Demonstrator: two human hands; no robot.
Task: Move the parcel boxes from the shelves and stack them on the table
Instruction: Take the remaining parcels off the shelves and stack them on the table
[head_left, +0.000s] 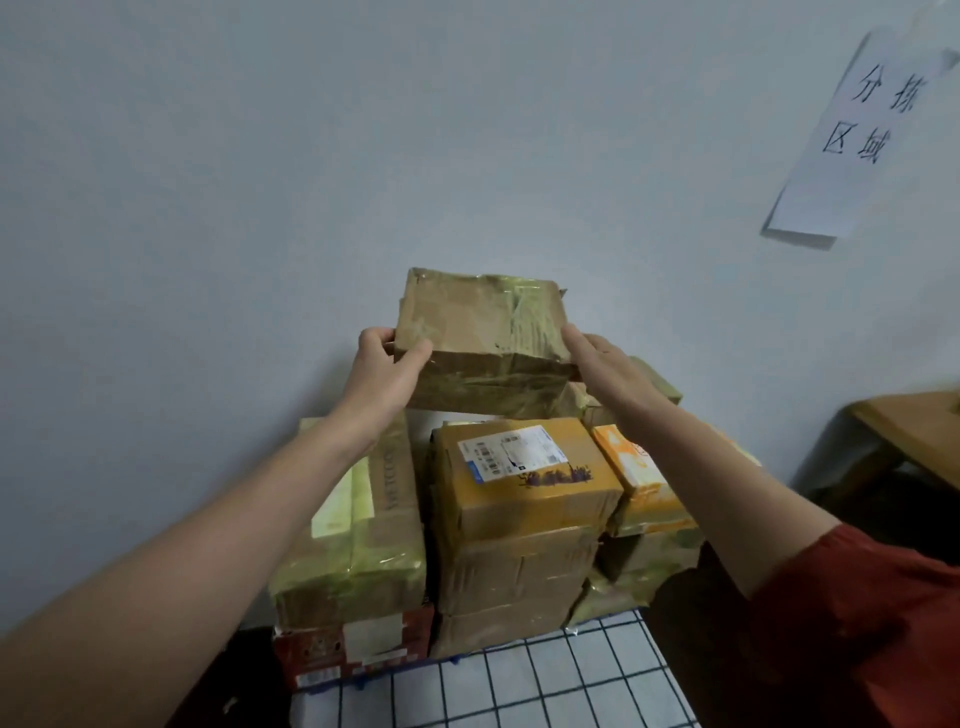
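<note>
A worn brown parcel box (480, 338) wrapped in clear tape sits at the top of the pile, against the wall. My left hand (387, 371) grips its left edge, thumb on the near face. My right hand (605, 358) lies flat against its right side with fingers straight. Below it stand stacked parcel boxes: a yellow-brown box with a shipping label (524, 475), a tall taped box (363, 530) on the left, an orange and white box (641, 478) on the right. The pile stands on a table with a checked cloth (519, 691).
A red printed box (353, 649) lies at the bottom left of the pile. A paper sign with handwriting (862, 140) hangs on the wall at upper right. A wooden table or stool (914, 426) stands to the right.
</note>
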